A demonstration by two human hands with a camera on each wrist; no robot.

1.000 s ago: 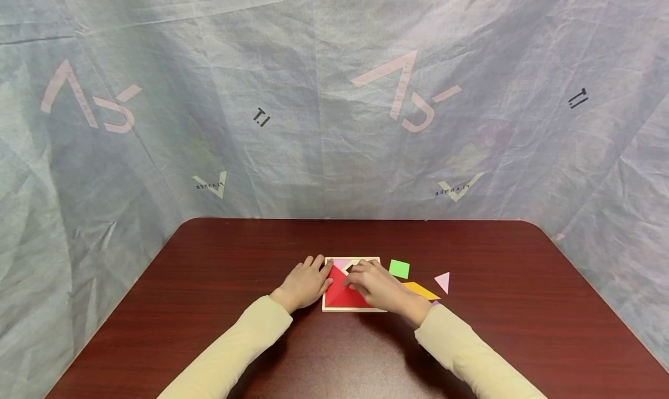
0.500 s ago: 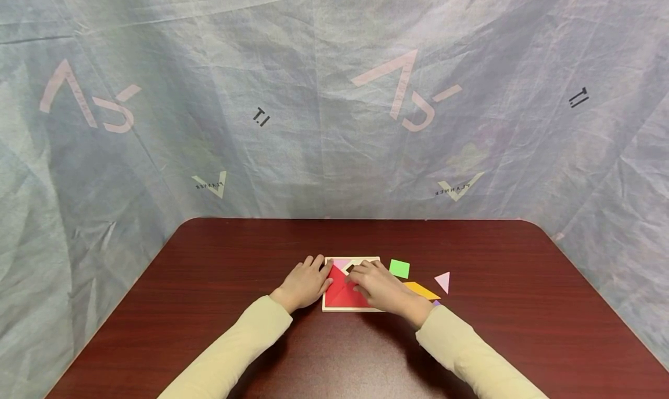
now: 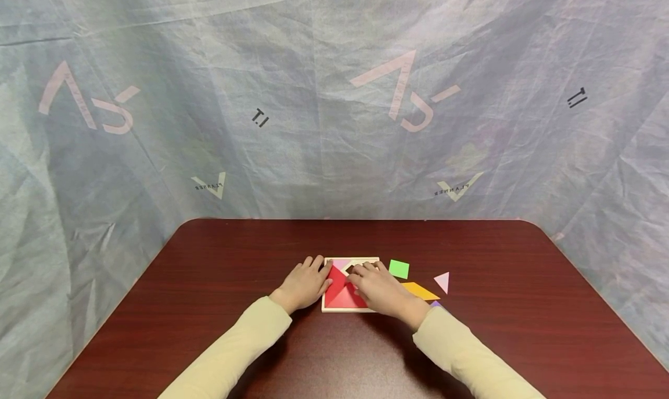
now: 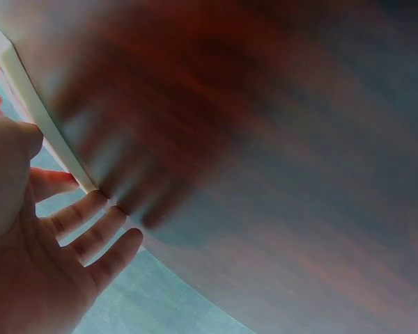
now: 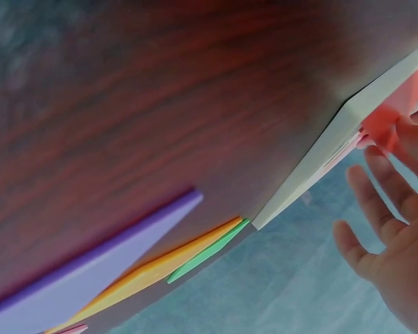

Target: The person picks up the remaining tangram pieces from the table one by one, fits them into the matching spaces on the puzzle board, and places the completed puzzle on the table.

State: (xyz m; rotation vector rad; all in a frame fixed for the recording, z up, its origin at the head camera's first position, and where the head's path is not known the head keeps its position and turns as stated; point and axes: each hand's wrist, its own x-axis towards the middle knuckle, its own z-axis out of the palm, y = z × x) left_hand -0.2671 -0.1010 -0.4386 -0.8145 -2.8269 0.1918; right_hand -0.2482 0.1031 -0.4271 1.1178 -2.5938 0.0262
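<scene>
1. A square wooden puzzle tray [image 3: 349,309] lies flat on the dark red-brown table [image 3: 209,283], near its middle and close in front of the person.
2. Inside the tray, two red triangles [image 3: 337,288] fill the left and near part; a small pink piece [image 3: 341,263] sits in the far left corner. A bare pale patch of the tray floor shows beside it.
3. The right hand [image 3: 378,288] lies over the right part of the tray, fingers spread and nearly straight, fingertips at the red triangles and the bare patch. It presses or touches; it does not wrap round anything. The right wrist view shows the same loose, extended fingers [image 5: 376,202] next to the tray's pale edge.
4. The left hand [image 3: 305,283] rests flat on the table against the tray's left rim, fingers relaxed and straight, holding nothing. In the left wrist view its fingers [image 4: 90,229] lie along the tray's pale rim [image 4: 42,118].
5. Right of the tray, loose pieces lie on the table: a green square [image 3: 399,269] just beside the far right corner, an orange parallelogram [image 3: 420,290] partly behind the right wrist, and a pink triangle [image 3: 442,282] further right.
6. A purple piece [image 5: 90,271] lies nearest the right sleeve, mostly hidden in the head view.
7. A crumpled grey-blue cloth backdrop [image 3: 334,97] with printed marks hangs behind the table.
</scene>
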